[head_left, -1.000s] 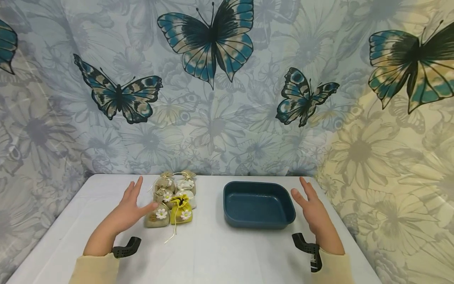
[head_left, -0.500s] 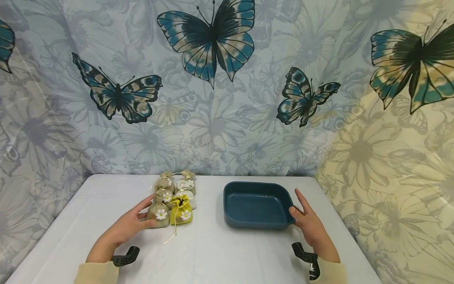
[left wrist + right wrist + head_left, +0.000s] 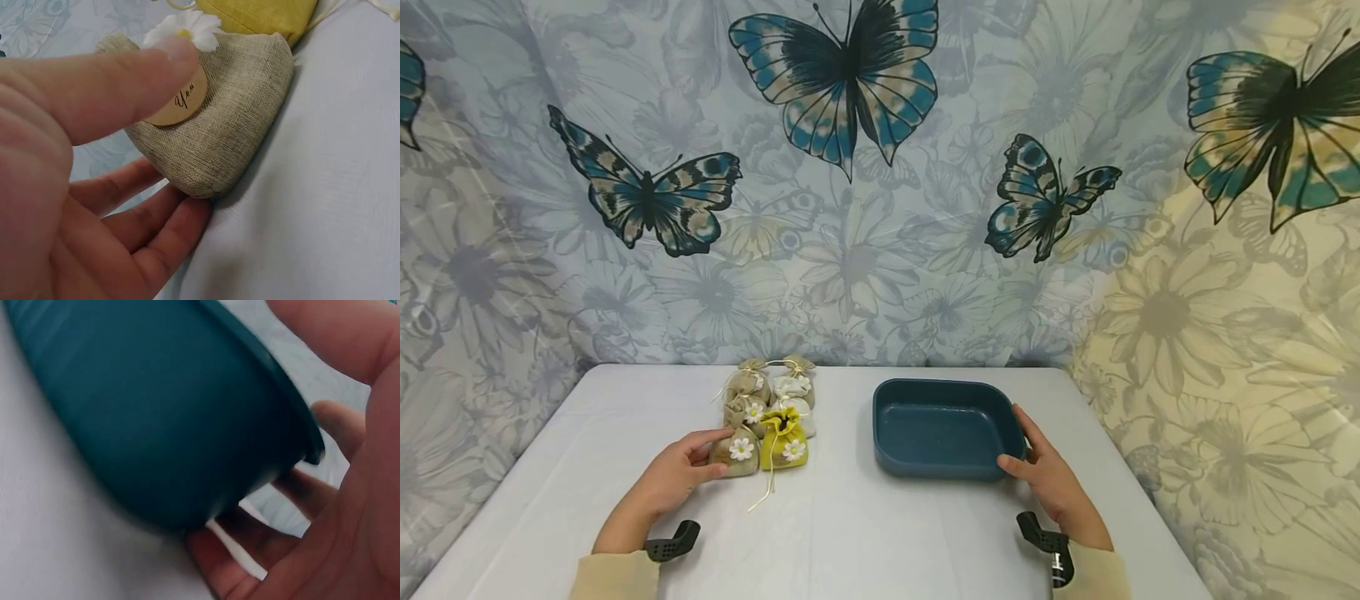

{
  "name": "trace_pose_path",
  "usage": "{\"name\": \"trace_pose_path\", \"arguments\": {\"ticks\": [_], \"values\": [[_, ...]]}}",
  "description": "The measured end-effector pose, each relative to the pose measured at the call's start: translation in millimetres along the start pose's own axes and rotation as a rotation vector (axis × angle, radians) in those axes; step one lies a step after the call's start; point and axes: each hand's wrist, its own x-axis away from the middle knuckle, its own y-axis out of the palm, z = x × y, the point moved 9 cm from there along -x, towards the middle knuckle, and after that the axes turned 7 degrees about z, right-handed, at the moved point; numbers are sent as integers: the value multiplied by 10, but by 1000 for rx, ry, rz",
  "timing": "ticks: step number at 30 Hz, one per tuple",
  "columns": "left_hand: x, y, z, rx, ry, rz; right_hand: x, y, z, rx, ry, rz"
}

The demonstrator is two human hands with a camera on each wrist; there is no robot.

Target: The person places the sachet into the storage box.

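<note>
My left hand [image 3: 672,477] grips the left side of a beige burlap pouch [image 3: 244,112] lying at the front of a small group. Its thumb lies over a round tag lettered "You", beside a white flower, and the other fingers bend behind the pouch. Right beside it is a yellow drawstring pouch [image 3: 782,454] with a white flower and a trailing cord. At the right, my right hand [image 3: 1054,483] holds the end of a dark teal rectangular tub [image 3: 940,468], thumb at the near corner and fingers around the far one. The tub has nothing inside.
Behind the two front pouches sit several more beige and whitish pouches [image 3: 748,385], tied at the neck. All stand on a white-covered table [image 3: 842,533]. A butterfly-patterned cloth [image 3: 857,275] rises at the table's back edge. Each wrist wears a black camera mount [image 3: 673,540].
My left hand has come down and closed on the front beige pouch. My right hand has moved left and taken hold of the tub's right end.
</note>
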Motion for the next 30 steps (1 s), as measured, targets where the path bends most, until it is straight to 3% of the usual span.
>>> {"name": "trace_pose_path", "arguments": {"ticks": [8,21,30], "values": [[-53,-17,12,-77,24,54,-12,-70,157,121,16,26],[-30,33,-121,-98,-65,72,-12,-21,186,17,-59,-3],[-63,12,-56,-97,-20,68,-10,-25,119,0,-81,16]]}}
